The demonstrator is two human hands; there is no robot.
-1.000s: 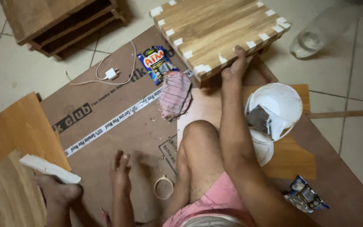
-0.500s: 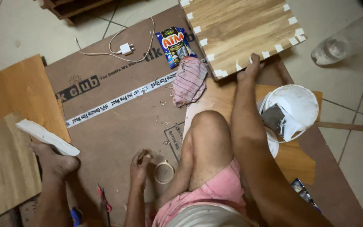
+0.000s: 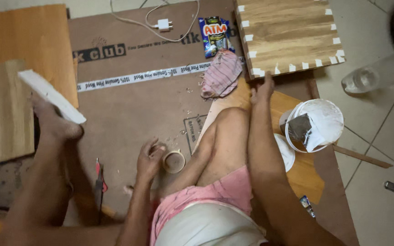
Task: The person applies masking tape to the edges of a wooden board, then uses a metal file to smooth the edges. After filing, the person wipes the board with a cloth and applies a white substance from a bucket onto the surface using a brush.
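Observation:
I sit on a flattened cardboard sheet. My left hand rests on the cardboard, its fingers touching a roll of masking tape that lies flat by my knee. My right hand reaches forward and presses against the near edge of a wooden box panel, whose border carries several white tape pieces. Neither hand has visibly lifted anything.
A white bucket with a dark scraper stands right of my arm, a white lid beside it. A striped cloth, a snack packet, a charger, a plastic bottle and wooden boards lie around.
The view has shifted, so everything sits lower and further right in frame. My left hand has moved up to the tape roll. My right hand stays at the box edge.

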